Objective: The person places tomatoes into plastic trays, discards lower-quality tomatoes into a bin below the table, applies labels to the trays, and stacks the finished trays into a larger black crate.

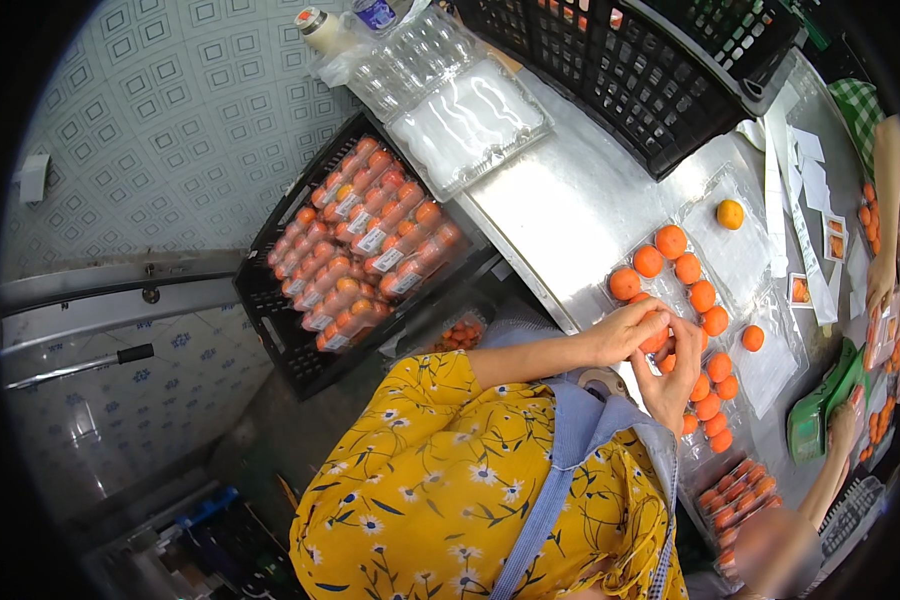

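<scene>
My left hand (pixel 622 332) and my right hand (pixel 674 376) meet over the metal table, fingers closed around one mandarin (pixel 653 341). Around and under my hands, several loose orange mandarins (pixel 702 295) sit in rows in clear plastic trays, whose cells are mostly hidden by the fruit. A yellower mandarin (pixel 730 214) lies apart on a clear tray lid (pixel 722 258). Another single mandarin (pixel 753 338) rests on clear plastic to the right of my right hand.
A black crate (pixel 292 366) at left holds stacked clear packs of mandarins (pixel 370 238). Empty clear clamshells (pixel 467 128) lie on the table corner (pixel 530 205). A large black crate (pixel 610 85) stands at the back. Co-workers' hands (pixel 881 282) work beside a green tape dispenser (pixel 818 412).
</scene>
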Tool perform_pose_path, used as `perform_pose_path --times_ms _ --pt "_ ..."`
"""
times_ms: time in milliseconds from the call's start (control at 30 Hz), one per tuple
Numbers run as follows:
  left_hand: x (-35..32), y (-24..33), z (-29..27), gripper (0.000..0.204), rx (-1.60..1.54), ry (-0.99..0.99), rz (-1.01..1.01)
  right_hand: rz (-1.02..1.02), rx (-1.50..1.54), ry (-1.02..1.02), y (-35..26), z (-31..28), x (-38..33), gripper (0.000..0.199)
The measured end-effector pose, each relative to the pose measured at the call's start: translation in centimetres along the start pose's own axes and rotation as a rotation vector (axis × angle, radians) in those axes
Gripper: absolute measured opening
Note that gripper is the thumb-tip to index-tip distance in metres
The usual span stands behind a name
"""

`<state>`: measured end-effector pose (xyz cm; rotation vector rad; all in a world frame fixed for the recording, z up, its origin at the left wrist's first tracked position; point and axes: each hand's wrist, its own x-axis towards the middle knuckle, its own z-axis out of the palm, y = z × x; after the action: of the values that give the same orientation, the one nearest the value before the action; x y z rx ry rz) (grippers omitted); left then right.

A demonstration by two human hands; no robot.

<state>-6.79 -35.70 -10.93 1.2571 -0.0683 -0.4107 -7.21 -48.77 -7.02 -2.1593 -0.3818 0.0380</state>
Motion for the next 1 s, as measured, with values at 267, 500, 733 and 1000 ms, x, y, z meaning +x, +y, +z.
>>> perform_pose_path --times_ms 267,500,733,1000 --pt "0.9 -1.2 0.5 0.04 -0.506 -0.087 -0.125 -0.115 -0.013 0.071 0.3 -1.1 0.0 0.052" --pt "0.1 -1.2 -0.1 0.043 -0.74 -0.21 -0.425 -0.103 0.062 0.031 1.7 -1.2 -0.6 0.052" --pt "0.2 -0.2 0.9 0.052 -0.542 -0.133 -0.272 -0.025 0.274 0.032 3.0 -2.2 -0.8 0.051" --pt "0.2 0.1 1.5 0.051 -0.309 -0.091 -0.194 0.075 0.386 0.027 2.8 -2.2 -0.8 0.039"
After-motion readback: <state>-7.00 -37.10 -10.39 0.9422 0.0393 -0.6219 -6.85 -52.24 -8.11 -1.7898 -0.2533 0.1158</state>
